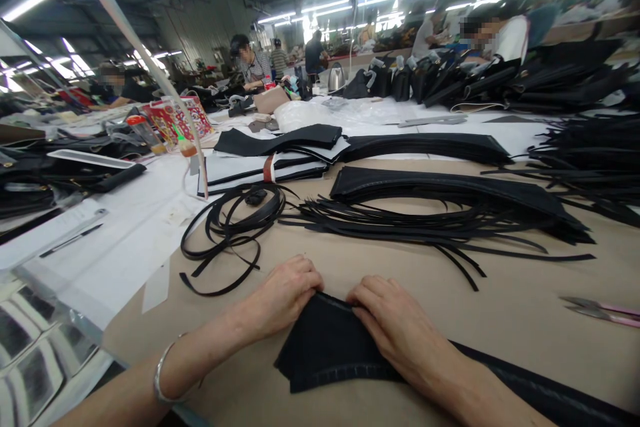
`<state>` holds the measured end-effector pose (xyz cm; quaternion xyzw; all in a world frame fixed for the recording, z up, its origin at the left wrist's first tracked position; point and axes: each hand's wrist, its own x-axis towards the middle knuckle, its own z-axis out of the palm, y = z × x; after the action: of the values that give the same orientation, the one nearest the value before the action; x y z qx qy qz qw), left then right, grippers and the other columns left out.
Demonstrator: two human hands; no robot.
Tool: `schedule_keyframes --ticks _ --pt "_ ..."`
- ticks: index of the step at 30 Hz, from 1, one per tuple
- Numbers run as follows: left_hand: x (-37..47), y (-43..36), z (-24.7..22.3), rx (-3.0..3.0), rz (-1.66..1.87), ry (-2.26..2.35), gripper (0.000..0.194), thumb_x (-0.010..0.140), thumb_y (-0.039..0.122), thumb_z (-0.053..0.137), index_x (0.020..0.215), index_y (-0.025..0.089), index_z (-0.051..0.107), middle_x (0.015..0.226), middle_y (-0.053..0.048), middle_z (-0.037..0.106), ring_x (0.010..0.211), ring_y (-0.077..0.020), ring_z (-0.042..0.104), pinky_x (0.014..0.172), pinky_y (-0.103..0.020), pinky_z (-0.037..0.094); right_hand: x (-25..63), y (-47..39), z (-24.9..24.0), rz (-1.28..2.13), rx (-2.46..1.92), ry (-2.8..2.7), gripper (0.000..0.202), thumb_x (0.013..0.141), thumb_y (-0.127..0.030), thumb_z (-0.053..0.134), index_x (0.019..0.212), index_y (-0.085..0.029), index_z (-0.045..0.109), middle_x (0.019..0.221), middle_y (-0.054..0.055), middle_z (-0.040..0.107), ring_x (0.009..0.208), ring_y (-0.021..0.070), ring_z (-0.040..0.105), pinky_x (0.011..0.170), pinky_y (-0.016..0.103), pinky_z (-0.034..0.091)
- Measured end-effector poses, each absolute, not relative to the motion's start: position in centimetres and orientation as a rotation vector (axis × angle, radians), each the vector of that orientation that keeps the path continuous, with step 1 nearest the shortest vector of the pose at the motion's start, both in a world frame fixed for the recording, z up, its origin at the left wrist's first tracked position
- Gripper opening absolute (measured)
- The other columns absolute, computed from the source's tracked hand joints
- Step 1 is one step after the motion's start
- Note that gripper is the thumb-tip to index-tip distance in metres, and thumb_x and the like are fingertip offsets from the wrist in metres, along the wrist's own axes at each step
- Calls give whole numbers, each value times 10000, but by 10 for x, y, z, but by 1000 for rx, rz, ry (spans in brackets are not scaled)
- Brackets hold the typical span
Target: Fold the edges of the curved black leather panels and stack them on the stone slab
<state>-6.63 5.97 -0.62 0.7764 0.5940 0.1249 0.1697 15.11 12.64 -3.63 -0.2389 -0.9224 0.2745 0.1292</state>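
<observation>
A long curved black panel [335, 347] lies on the tan table sheet in front of me, with a row of pale stitch-like marks along its near edge. My left hand [295, 283] pinches the panel's far left corner, fingers closed and curled over the edge. On the same far edge, a little to the right, my right hand [387, 313] is closed with thumb and fingertips on the material. From under my right forearm the panel runs off toward the lower right. Beyond my hands lie a bundle of thin black strips [400, 217] and a coiled black strip [225, 230].
Stacked black curved panels [450, 190] lie beyond the strips. Scissors [603, 312] rest at the right edge. More black strips [595, 160] are heaped at the far right. A slanted pole [150, 67] rises at left. Several people sit working in the background.
</observation>
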Motion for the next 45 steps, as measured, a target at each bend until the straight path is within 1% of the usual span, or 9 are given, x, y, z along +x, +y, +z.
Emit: schedule_keyframes --ticks 6,11,16,20,26,31,35,38,45 --pt "-68 51 -14 2474 346 1632 238 953 80 393 870 160 602 884 -44 571 859 -184 492 765 -301 418 158 122 -45 639 -550 -2690 240 873 61 478 913 -154 577 942 50 522 869 216 464 794 364 384" --pt "-68 45 -21 2631 387 1567 246 955 69 367 916 142 599 886 -59 573 852 -194 475 790 -336 431 160 120 -49 455 -461 -2704 321 790 83 576 1006 -154 585 933 36 532 827 216 443 759 359 375" --pt "-67 43 -21 2741 312 1561 225 967 93 381 942 125 602 891 -65 582 847 -199 490 808 -355 463 162 117 -52 295 -417 -2719 363 759 89 586 1029 -152 573 924 19 524 794 204 426 737 352 355" --pt "-64 40 -20 2826 231 1547 197 965 106 411 966 108 607 902 -72 592 851 -200 513 815 -356 490 164 114 -55 227 -417 -2745 345 762 78 567 1020 -151 558 949 23 521 813 208 420 756 361 341" --pt "-73 34 -24 3014 234 1531 242 951 88 436 1145 68 580 985 -108 635 981 -229 564 887 -377 495 163 111 -57 99 -445 -2789 320 790 9 571 1073 -140 545 982 39 512 831 219 416 782 380 342" --pt "-74 31 -21 2900 536 1775 276 955 70 366 1070 125 610 994 -101 638 968 -221 579 851 -394 512 162 110 -56 53 -445 -2810 302 795 4 558 1057 -147 552 955 42 502 825 224 425 780 378 351" --pt "-47 31 -20 2693 623 1697 329 945 63 362 1202 127 559 1065 -102 634 1014 -220 556 925 -409 501 161 110 -54 -9 -453 -2825 301 802 0 547 1071 -136 558 937 55 496 825 235 436 790 394 356" --pt "-32 31 -27 2590 510 1634 311 946 71 373 1183 123 568 1022 -90 637 945 -213 564 885 -382 521 160 109 -49 -33 -458 -2847 288 812 -10 571 1079 -118 564 916 56 497 816 235 438 774 392 367" --pt "-36 31 -37 2447 526 1661 365 931 36 323 1177 154 566 959 -71 617 884 -206 547 802 -350 514 166 117 -36 96 -392 -2854 236 884 -38 586 1107 -115 567 916 44 526 816 217 452 768 361 384"
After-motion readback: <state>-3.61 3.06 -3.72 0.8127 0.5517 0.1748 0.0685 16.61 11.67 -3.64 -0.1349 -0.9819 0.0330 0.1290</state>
